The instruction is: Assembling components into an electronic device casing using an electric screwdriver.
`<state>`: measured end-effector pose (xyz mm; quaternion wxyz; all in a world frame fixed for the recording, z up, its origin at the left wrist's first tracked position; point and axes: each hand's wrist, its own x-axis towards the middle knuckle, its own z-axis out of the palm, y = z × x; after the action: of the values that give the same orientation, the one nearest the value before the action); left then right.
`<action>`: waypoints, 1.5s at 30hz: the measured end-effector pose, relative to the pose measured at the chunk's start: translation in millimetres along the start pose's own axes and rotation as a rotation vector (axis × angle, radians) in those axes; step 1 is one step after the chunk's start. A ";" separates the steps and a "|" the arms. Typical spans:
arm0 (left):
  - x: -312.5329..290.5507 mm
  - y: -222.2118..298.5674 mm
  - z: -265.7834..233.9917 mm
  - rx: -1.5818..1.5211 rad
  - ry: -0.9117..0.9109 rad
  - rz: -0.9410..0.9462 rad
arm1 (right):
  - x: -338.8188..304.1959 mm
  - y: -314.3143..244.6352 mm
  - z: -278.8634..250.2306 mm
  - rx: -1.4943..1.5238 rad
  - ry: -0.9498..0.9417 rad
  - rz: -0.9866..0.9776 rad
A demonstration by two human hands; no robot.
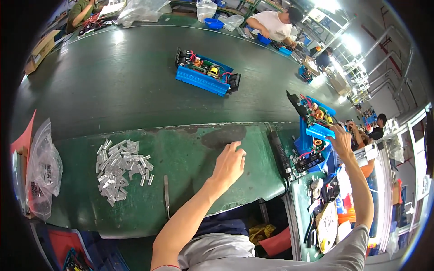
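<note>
On the right, my right hand (342,139) is closed on the blue edge of an open electronic unit (321,131). This unit has a blue metal housing, a circuit board with copper coils, and a black end panel that sticks out at its far left. Below it lies another blue unit (313,159) with red wires and a black end panel, partly hidden. My left hand (229,163) hovers over or rests on the green bench mat (190,149), loosely spread and holding nothing. Whether it touches the mat I cannot tell.
A pile of small clear-and-silver pieces (120,167) lies left, near metal tweezers (167,196). Beyond, a blue unit (203,76) sits on the dark conveyor belt (113,90). A black power strip (279,153) edges the bench. A plastic bag (45,171) stands far left; co-workers sit across.
</note>
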<state>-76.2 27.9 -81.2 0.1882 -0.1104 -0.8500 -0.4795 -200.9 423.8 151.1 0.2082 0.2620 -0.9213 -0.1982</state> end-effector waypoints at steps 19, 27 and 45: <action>-43.5 36.0 -155.8 -0.325 0.201 -0.313 | 23.7 -214.1 30.6 0.315 0.296 -0.905; 22.8 19.1 -141.0 0.469 -0.360 0.426 | -42.9 -245.4 18.0 0.572 0.160 -0.355; 114.8 -22.7 -95.8 0.461 -0.592 0.787 | -177.7 -365.0 -2.5 1.915 -0.137 0.688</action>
<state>-167.9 -65.0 -4.9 0.1253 -0.5065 -0.8443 -0.1222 84.3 237.4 -69.6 -0.0963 0.0278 -0.7280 0.6782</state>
